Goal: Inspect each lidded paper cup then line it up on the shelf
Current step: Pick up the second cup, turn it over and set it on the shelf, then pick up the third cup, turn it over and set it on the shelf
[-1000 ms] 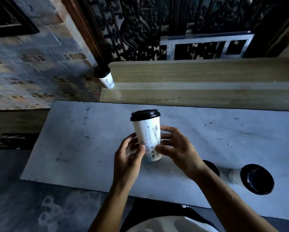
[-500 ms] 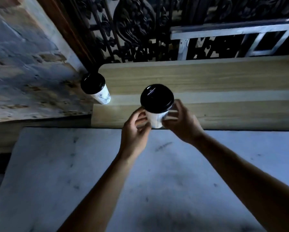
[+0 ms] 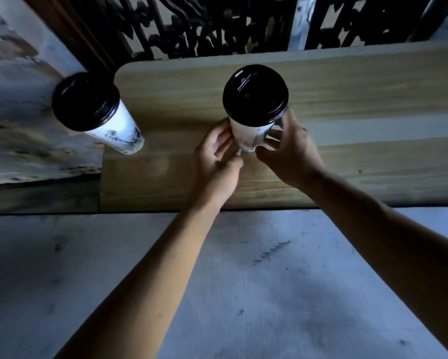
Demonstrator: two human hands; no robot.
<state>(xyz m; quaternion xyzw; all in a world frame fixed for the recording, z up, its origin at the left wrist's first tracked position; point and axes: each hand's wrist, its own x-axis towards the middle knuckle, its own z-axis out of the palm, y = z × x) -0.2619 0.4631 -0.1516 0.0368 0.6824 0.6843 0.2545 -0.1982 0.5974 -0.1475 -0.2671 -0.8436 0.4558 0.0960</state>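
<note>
Both your hands, left (image 3: 213, 161) and right (image 3: 290, 151), grip the cup (image 3: 254, 110) low on its wall, over the shelf (image 3: 360, 99). Thin paper likely dents; hold gently near the base.

A white paper cup (image 3: 251, 134) with dark print and a black lid (image 3: 255, 94) is upright over the wooden shelf (image 3: 347, 104), gripped low on both sides. A second, matching cup (image 3: 114, 128) stands at the shelf's left end, well apart.
</note>
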